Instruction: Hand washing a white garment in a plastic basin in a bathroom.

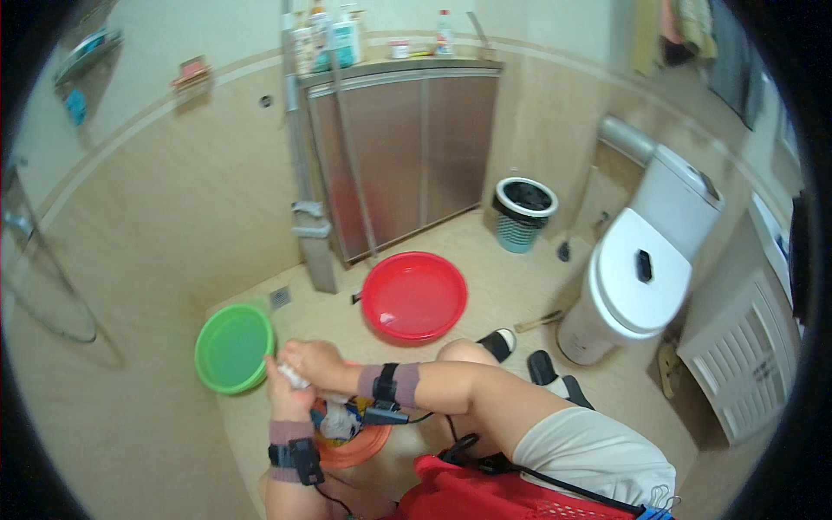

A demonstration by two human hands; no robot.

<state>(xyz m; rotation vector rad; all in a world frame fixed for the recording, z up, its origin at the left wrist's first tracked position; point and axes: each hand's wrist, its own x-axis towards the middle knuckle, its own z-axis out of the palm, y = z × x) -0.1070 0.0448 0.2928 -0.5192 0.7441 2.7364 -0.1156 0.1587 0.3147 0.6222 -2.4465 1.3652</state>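
Both my hands meet over an orange basin (pixel 365 450) at my feet, gripping a white cloth (pixel 294 376) between them. My left hand (pixel 288 396) holds it from the left side, thumb up. From the right, my right hand (pixel 315 365) closes over the cloth's upper part. Below the hands, the basin holds a bundle of colored fabric (pixel 341 421), partly covered by my right wrist. Just left of the hands stands a round green basin (pixel 235 348). A wide red basin (pixel 415 296) sits farther forward on the floor.
A floor drain (pixel 279 298) lies behind the green basin. A long-handled flat mop (pixel 315 247) leans by the cabinet (pixel 403 149). To the right are a lined trash bin (pixel 523 214), a wooden-handled brush (pixel 538 321) and a toilet (pixel 640 273) with a dark phone-like object (pixel 644 266) on its lid.
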